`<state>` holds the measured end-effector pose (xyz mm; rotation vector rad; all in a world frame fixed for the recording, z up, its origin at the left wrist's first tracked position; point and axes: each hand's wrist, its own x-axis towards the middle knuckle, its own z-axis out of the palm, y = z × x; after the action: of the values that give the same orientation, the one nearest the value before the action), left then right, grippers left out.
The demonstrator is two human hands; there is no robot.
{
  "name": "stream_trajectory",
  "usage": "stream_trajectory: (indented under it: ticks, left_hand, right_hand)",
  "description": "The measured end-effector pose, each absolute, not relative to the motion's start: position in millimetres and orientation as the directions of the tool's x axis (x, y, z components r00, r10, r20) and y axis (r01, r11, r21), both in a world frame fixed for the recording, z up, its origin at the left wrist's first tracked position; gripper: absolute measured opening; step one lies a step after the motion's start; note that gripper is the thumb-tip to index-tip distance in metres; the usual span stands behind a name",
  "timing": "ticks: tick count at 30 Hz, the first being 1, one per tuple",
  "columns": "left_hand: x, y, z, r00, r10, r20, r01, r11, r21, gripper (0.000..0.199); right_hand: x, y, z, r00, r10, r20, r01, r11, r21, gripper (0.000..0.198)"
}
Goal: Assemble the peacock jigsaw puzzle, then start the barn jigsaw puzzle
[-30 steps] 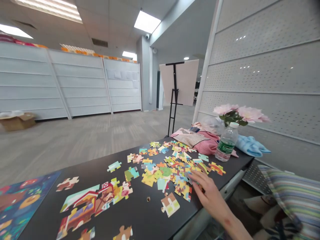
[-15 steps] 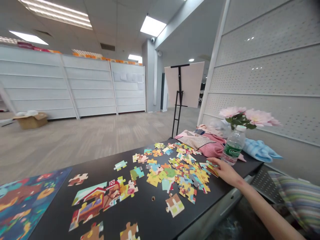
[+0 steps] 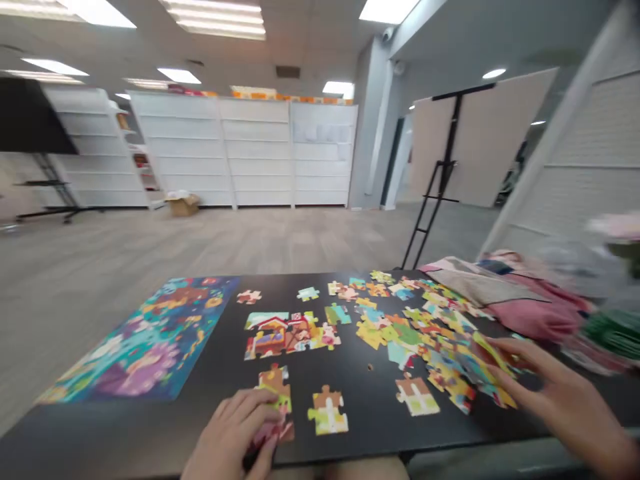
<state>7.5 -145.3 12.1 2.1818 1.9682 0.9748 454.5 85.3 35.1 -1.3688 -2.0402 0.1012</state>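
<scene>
The left hand (image 3: pixel 235 437) sits at the near edge of the black table (image 3: pixel 360 427), its fingers curled down onto a puzzle piece (image 3: pixel 274 400) of orange, green and pink; they press on its lower part, though whether they truly pinch it I cannot tell; the right hand (image 3: pixel 565 400) lies towards the right end of the table, fingers spread apart and flat, their tips resting on the edge of a loose heap of pieces (image 3: pixel 440 340); that hand is blurred; just right of the held piece lies a single green-and-brown piece (image 3: pixel 327 410), and further right a piece with a white cross (image 3: pixel 417 395), both near the front edge; in the middle of the table stands a joined cluster showing a red barn (image 3: pixel 285 332); at the left end lies a colourful picture sheet (image 3: pixel 145 343), overhanging the far-left corner; at the far right corner a pink cloth (image 3: pixel 520 303) is bunched, touching the outer pieces of the heap
</scene>
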Motion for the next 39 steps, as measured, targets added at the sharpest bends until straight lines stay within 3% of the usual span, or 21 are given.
stream_trajectory:
  ticks: [2, 4, 7, 9, 17, 21, 28, 39]
  left_hand:
    - [11, -147, 23, -0.048, 0.946, 0.321, 0.876, -0.114, 0.468, 0.014]
    - [14, -149, 31, -0.103, 0.954, 0.280, 0.861, -0.055, 0.505, 0.016]
    - [15, -152, 34, -0.150, 0.948, 0.279, 0.824, -0.036, 0.565, 0.021]
    - [13, -153, 32, -0.154, 0.945, 0.287, 0.805, -0.048, 0.591, 0.025]
    - [8, -154, 40, -0.014, 0.973, 0.230, 0.838, -0.114, 0.533, 0.034]
    - [5, -152, 40, 0.023, 0.979, 0.201, 0.864, -0.121, 0.490, 0.036]
    - [0, -149, 37, 0.095, 0.979, 0.178, 0.890, -0.164, 0.426, 0.046]
    - [1, -148, 48, 0.136, 0.987, 0.084, 0.905, -0.158, 0.396, 0.045]
  right_hand:
    - [387, 53, 32, -0.441, 0.723, 0.531, 0.641, 0.668, -0.377, 0.033]
    - [316, 15, 33, -0.706, 0.581, 0.404, 0.433, 0.806, -0.403, 0.026]
    - [231, -28, 46, -0.909, 0.355, 0.219, 0.216, 0.850, -0.480, 0.031]
    - [199, -36, 54, -0.938, 0.303, 0.166, 0.181, 0.841, -0.511, 0.038]
    - [204, -20, 42, -0.930, 0.315, 0.188, 0.203, 0.870, -0.450, 0.040]
    - [228, -8, 24, -0.883, 0.419, 0.211, 0.309, 0.857, -0.412, 0.056]
    - [269, 16, 20, -0.849, 0.521, 0.082, 0.433, 0.778, -0.455, 0.028]
    - [233, -1, 44, -0.909, 0.403, 0.109, 0.298, 0.808, -0.509, 0.026]
